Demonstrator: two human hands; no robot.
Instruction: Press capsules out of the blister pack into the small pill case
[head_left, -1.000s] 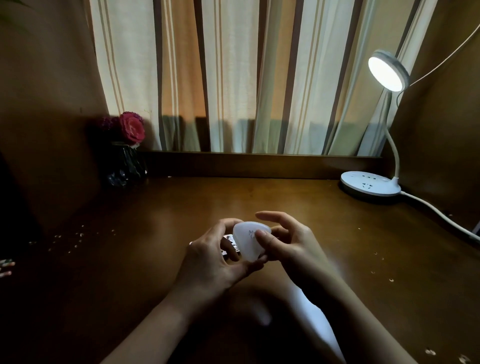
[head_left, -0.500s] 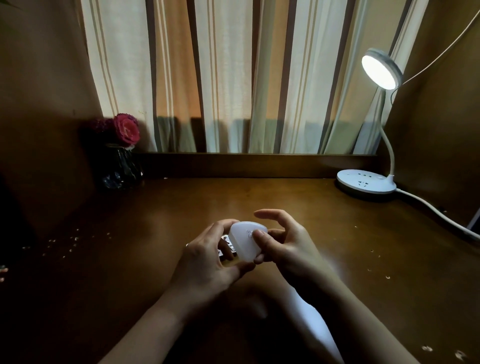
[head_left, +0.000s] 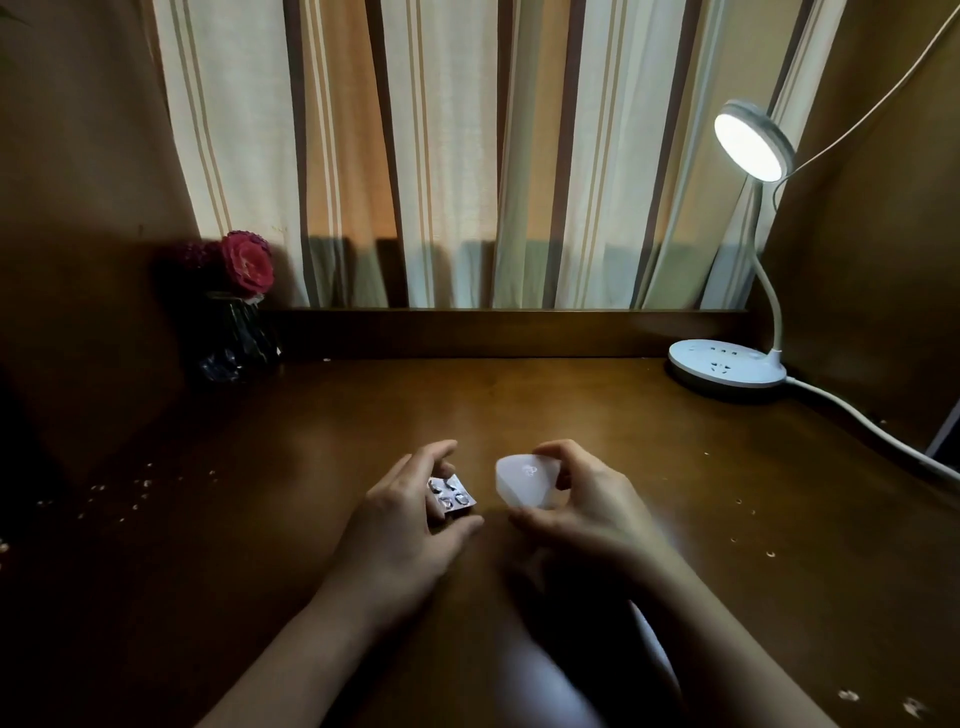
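Note:
My left hand (head_left: 405, 525) grips a small silver blister pack (head_left: 451, 493) with several bubbles, its foil face turned up between thumb and fingers. To its right, my right hand (head_left: 582, 499) holds the small white translucent pill case (head_left: 524, 480), a rounded shell pinched between thumb below and fingers above. I cannot tell whether the case's lid is open. The two hands are a short gap apart, just above the brown wooden desk (head_left: 519, 410). No loose capsule is visible.
A lit white desk lamp (head_left: 748, 140) on a round socket base (head_left: 727, 366) stands at the back right, its cable (head_left: 872, 436) trailing right. A dark vase with a red flower (head_left: 244, 312) stands back left. Small crumbs dot the desk's left and right.
Earlier both hands held the pill case together with the blister pack tucked behind it. Now the hands have parted: the right carries the case rightward, the left keeps the pack.

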